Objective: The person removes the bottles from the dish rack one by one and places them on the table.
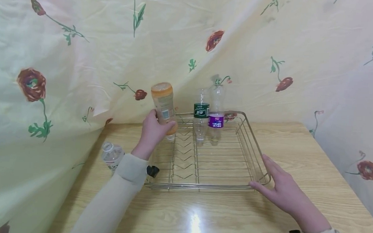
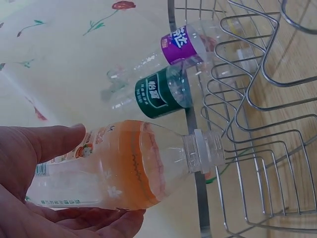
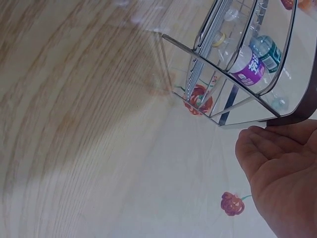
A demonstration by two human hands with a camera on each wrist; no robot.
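My left hand (image 1: pixel 153 130) grips a clear plastic bottle (image 1: pixel 165 108) with orange bands on its label. The bottle is upside down, its open neck (image 2: pixel 205 150) at the wires of the metal dish rack (image 1: pixel 222 186), toward the back left. Two more upturned bottles stand farther right in the rack: one with a green label (image 1: pixel 201 112), the other with a purple label (image 1: pixel 216 121). My right hand (image 1: pixel 280 186) rests at the rack's front right corner, thumb and fingers spread on either side of it; in the right wrist view its fingers (image 3: pixel 257 148) lie beside the rim.
Left of the rack, a clear bottle (image 1: pixel 112 154) without a cap stands on the wooden table (image 1: pixel 232 215), partly behind my left forearm. A small black piece (image 1: pixel 153 171) shows by the left sleeve. Flower-patterned cloth (image 1: pixel 254 64) hangs behind the table and along its sides.
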